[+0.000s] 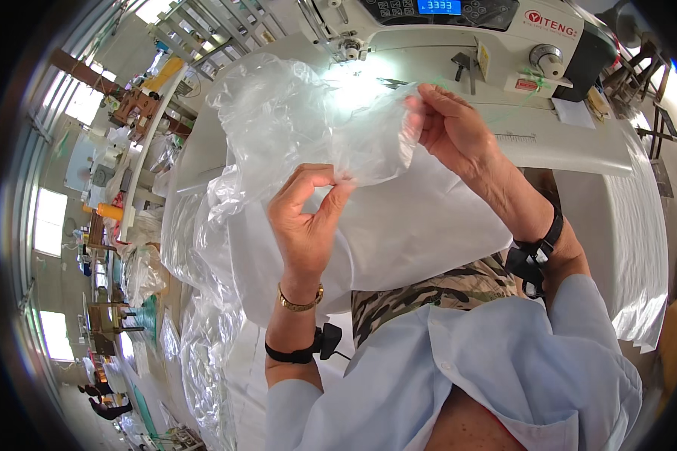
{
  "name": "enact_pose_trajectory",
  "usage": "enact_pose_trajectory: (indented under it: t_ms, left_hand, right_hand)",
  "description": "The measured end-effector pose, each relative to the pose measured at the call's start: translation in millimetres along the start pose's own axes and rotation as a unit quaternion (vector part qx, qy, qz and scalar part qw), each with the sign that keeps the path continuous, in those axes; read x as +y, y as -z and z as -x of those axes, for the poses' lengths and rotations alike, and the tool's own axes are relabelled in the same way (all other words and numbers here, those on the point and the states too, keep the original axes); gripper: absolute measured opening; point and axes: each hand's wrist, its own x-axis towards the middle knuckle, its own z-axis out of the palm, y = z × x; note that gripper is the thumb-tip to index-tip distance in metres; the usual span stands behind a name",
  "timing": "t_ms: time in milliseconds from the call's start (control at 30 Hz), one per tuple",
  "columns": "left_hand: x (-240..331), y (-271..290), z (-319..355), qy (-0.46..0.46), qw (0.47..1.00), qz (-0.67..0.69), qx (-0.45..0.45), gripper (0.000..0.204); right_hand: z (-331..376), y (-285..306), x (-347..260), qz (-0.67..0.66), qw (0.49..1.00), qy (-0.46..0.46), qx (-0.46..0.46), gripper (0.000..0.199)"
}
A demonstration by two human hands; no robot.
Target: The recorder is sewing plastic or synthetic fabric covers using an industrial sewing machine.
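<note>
A clear plastic sheet (271,105) lies crumpled over the front of the sewing machine's bed. My left hand (308,207) pinches its near edge between thumb and fingers. At the sheet's right corner, my right hand (453,129) grips the film, which shows partly through to the fingertips. Between the two hands the edge hangs slightly slack. Behind them, the sewing machine's needle area (351,51) glows under a bright lamp, and glare hides the detail there. White sheeting (406,225) drapes from the table over my lap.
The sewing machine head (496,30) with its lit display and handwheel (547,60) stands at the back right. A small dark tool (462,69) rests on its bed. More clear film (210,353) hangs at the left. Another white sheet (617,248) hangs off the table's right side.
</note>
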Motion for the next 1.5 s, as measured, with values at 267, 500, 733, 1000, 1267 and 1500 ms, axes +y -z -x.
enact_pose_trajectory:
  t_ms: [267,500,733,1000,1267,1500]
  left_hand:
    - [24,-3,22,-0.319,0.885,-0.315,-0.126,0.01]
    - [16,-21,40,-0.216,0.891,-0.148,-0.372,0.022]
    - [14,18,-48,-0.068,0.932,-0.343,0.093,0.046]
    - [-52,73,-28,0.07,0.966,-0.225,0.108,0.012]
    - [-49,92,25,0.09,0.956,0.075,0.27,0.012]
    - [-56,108,62,0.112,0.909,0.163,0.367,0.014]
  right_hand:
    - [-12,28,6,0.055,0.997,0.044,-0.007,0.013]
    - [-1,24,8,0.087,0.995,0.041,-0.031,0.012]
    - [20,21,3,0.268,0.951,0.075,-0.131,0.014]
    - [50,33,-7,0.355,0.914,0.084,-0.175,0.015]
    - [49,42,-21,0.694,0.669,0.131,-0.231,0.017]
    - [-31,-5,-16,0.534,0.802,0.136,-0.232,0.055]
